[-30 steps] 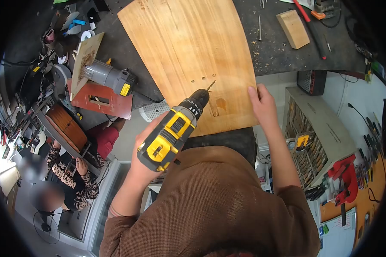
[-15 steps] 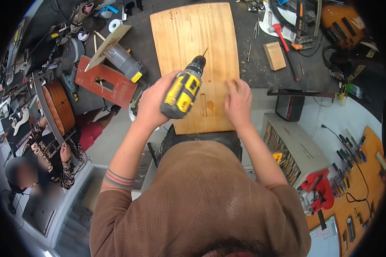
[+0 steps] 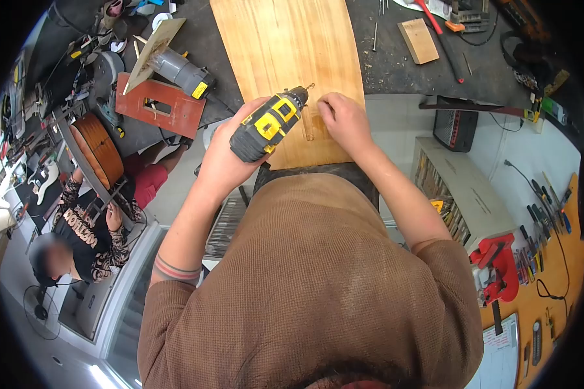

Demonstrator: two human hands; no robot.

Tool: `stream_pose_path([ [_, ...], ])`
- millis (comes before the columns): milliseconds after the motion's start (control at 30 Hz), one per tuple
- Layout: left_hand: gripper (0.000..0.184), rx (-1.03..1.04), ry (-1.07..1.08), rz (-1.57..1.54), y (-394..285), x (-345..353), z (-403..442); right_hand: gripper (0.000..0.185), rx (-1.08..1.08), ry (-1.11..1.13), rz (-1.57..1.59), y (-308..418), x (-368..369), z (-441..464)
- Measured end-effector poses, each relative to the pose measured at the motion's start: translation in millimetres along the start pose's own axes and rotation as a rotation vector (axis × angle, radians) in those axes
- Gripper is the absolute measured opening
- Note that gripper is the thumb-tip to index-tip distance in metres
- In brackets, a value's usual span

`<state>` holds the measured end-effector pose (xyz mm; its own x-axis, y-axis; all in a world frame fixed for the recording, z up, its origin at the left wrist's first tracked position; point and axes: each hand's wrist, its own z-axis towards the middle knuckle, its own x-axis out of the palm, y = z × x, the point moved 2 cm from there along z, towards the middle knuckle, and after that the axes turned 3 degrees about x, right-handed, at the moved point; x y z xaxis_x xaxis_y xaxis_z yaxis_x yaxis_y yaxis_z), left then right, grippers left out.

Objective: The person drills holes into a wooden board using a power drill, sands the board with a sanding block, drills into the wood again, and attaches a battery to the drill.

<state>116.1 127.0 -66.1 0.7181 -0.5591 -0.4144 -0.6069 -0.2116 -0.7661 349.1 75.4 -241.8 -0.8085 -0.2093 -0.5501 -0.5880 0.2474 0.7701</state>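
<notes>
A yellow and black cordless drill is gripped in my left hand, its bit pointing up and to the right over a curved-sided wooden board. The bit's tip is near the lower middle of the board; whether it touches the wood I cannot tell. Just right of the tip, my right hand is over the board with its fingers curled together. Anything between those fingertips is too small to make out. A short slot shows in the board between the two hands.
Left of the board are a grey router and a red-brown plate with a cutout. On the right lie a wood block and a red-handled tool. Another person sits at far left beside a guitar body.
My right hand has moved left from the board's right side toward the drill tip, and its fingers have curled in. The drill remains in my left hand, tilted further right.
</notes>
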Motion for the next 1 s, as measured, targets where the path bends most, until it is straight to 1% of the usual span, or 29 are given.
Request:
stream_pose_path([
  [67, 0.061, -0.024, 0.028, 0.041, -4.3, 3.5, 4.2, 0.024, 0.053, 0.007, 0.01, 0.4, 1.8, 3.9],
  [167, 0.073, -0.019, 0.005, 0.069, -6.8, 8.2, 9.6, 0.031, 0.097, 0.026, 0.04, 7.1, -0.5, 7.1],
  [367, 0.071, -0.019, 0.03, 0.13, -12.1, 14.9, 21.2, 0.036, 0.095, 0.022, 0.084, 2.9, 2.6, 8.4],
  [400, 0.068, -0.05, 0.047, 0.148, -15.2, 15.8, 23.0, 0.037, 0.086, 0.017, 0.08, 2.4, 1.7, 9.1],
  [467, 0.063, -0.113, 0.079, 0.182, -23.4, 15.9, 25.5, 0.038, 0.091, 0.025, 0.068, 1.8, 1.8, 9.8],
  [567, 0.065, -0.126, 0.074, 0.208, -26.0, 18.1, 27.7, 0.038, 0.089, 0.032, 0.05, 0.0, 2.2, 11.4],
  [667, 0.067, -0.054, 0.042, 0.258, -21.9, 19.6, 27.5, 0.037, 0.095, 0.049, 0.046, -0.1, 1.5, 11.4],
  [800, 0.065, -0.056, 0.09, 0.282, -25.9, 17.3, 31.8, 0.035, 0.093, 0.054, 0.081, 0.9, -1.1, 10.4],
  [867, 0.064, -0.069, 0.106, 0.294, -27.2, 15.4, 33.1, 0.039, 0.082, 0.042, 0.105, -1.2, 0.1, 9.4],
  [900, 0.065, -0.079, 0.096, 0.252, -26.4, 14.3, 32.6, 0.041, 0.077, 0.035, 0.116, -1.5, 0.0, 9.6],
  [967, 0.065, -0.101, 0.079, 0.167, -24.0, 12.6, 31.7, 0.036, 0.096, 0.073, 0.124, -0.9, -2.4, 10.9],
  [1000, 0.066, -0.127, 0.071, 0.174, -25.8, 12.5, 32.3, 0.033, 0.107, 0.094, 0.128, 0.0, -3.6, 11.2],
])
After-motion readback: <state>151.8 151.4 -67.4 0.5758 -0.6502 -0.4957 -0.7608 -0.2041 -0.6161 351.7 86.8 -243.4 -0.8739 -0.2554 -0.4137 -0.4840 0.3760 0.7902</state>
